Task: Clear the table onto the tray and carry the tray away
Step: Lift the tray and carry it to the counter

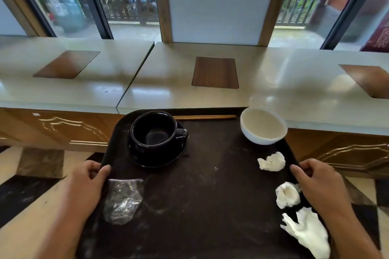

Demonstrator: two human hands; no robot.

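Both hands hold the dark tray (200,206) low in the frame: left hand (88,185) and right hand (320,187) each have a grip clamped on a side rim. Keep it level, so the black cup (154,130), white bowl (263,126) and chopsticks (205,117) don't slide. Beyond, the tabletop (273,73) looks clear.

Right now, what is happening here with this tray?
A person grips a dark tray by its two side edges, left hand and right hand. On it sit a black cup on a saucer, a white bowl, chopsticks, crumpled napkins and a plastic wrapper. The counter behind is cleared, so the tray seems ready to carry away.
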